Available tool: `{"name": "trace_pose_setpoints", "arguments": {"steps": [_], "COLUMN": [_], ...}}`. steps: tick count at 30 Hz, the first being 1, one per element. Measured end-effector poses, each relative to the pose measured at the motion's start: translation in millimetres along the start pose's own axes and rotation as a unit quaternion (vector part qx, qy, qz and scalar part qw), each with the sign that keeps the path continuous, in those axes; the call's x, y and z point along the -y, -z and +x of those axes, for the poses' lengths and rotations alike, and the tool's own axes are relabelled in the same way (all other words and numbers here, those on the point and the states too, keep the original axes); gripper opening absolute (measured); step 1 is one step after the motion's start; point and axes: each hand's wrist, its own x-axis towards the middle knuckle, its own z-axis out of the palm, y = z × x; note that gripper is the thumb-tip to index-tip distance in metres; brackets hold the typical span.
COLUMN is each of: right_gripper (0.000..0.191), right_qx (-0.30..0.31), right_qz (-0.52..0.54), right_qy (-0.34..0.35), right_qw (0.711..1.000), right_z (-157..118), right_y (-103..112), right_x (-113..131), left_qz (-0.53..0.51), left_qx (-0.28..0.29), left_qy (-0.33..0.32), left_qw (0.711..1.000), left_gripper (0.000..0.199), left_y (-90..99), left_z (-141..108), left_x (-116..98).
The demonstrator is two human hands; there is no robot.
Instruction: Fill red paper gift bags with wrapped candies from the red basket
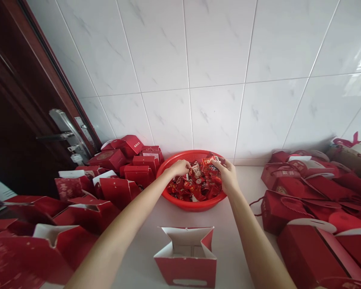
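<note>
Against white marbled tiles (215, 114), a red plastic basket (195, 207) is holding a heap of wrapped candies (198, 182).

The right hand (229, 173) is pinching an orange-red candy packet (209, 161) at the basket's two o'clock; the left hand (180, 167) is curling inward at eleven, any hold impossible to tell. Light fingertip pinching should be avoiding spills. At six o'clock, a red gift box (186, 271) is standing open.

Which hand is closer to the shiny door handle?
Left. The left hand is right of the door handle, over the red basket's left part; the right hand is farther right, at its right side.
</note>
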Motion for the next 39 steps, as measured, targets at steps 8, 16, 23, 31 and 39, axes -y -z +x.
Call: {"name": "trace_pose_setpoints", "arguments": {"steps": [8, 16, 23, 31, 39], "right_gripper": [0.036, 0.036, 0.036, 0.038, 0.037], "right_qx": [0.002, 0.005, 0.002, 0.004, 0.009], "right_qz": [0.000, 0.008, 0.003, 0.005, 0.005], "right_qy": [0.000, -0.001, -0.006, -0.006, 0.002], "right_qw": [1.000, 1.000, 1.000, 1.000, 1.000], "right_z": [0.6, 0.2, -1.4, 1.8, 1.1], "right_y": [-0.6, -0.9, -1.2, 0.4, 1.2], "right_x": [0.1, -0.3, 0.9, -1.9, -1.7], "left_qz": [0.036, 0.018, -0.086, -0.298, -0.492], "left_qx": [0.038, 0.018, 0.020, -0.101, -0.146], "left_qy": [-0.031, -0.044, -0.021, 0.010, -0.012], "left_qw": [0.998, 0.999, 0.996, 0.949, 0.858], "left_gripper": [0.010, 0.017, 0.033, 0.040, 0.045], "left_y": [-18.0, -15.1, -17.2, 10.3, 13.5], "left_z": [22.7, 18.3, 12.9, 6.9, -60.7], "left_x": [-0.1, -1.3, -5.8, 0.6, -11.5]}}
